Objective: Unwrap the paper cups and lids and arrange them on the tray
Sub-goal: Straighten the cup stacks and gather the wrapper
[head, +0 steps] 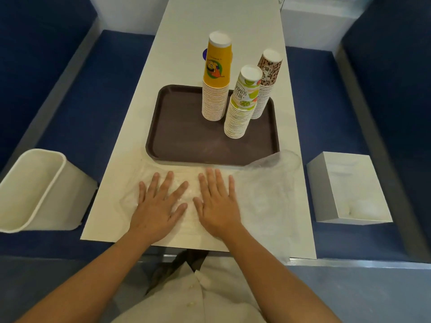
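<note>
Three upside-down stacks of paper cups stand on the right half of a dark brown tray (182, 134): a yellow stack (215, 78), a lime-print stack (243, 103) and a leopard-print stack (264, 85). Clear plastic wrap (263, 192) lies flattened on the white table in front of the tray. My left hand (158, 203) and my right hand (218, 201) rest flat on the wrap, side by side, fingers spread, gripping nothing. No lids are visible.
A white bin (35, 190) stands on the blue bench to the left. A white open box (347, 190) sits on the bench to the right. A small blue object (205, 54) peeks out behind the yellow stack.
</note>
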